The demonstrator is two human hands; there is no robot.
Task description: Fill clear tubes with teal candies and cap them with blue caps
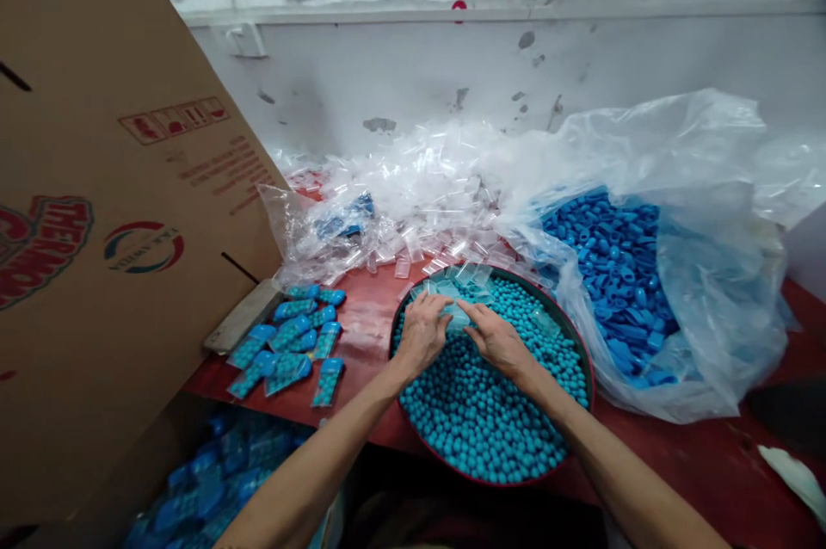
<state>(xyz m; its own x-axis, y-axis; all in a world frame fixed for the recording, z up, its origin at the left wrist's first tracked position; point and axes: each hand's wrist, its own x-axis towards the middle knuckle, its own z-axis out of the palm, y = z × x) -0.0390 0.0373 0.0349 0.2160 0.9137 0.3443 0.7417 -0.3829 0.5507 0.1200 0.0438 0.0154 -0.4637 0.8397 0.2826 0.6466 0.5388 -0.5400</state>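
Over a round tub (588, 360) of turquoise balls (490, 420), my two hands come close together. My left hand (422, 330) has its fingers curled around the near-left side of a clear plastic case (457, 317). From the other side, the fingertips of my right hand (496, 338) pinch the same case. How many cases are between the hands I cannot make out. More clear cases (476, 275) lie on the balls at the tub's far edge. Several filled packs with blue caps (290, 331) are spread on the red table (361, 317) to the left.
A heap of clear cases (426, 179) covers the back of the table. At right stands an open plastic bag (710, 342) of blue caps (613, 265). A large cardboard box (129, 188) rises at left, with more filled packs (212, 480) below the table edge.
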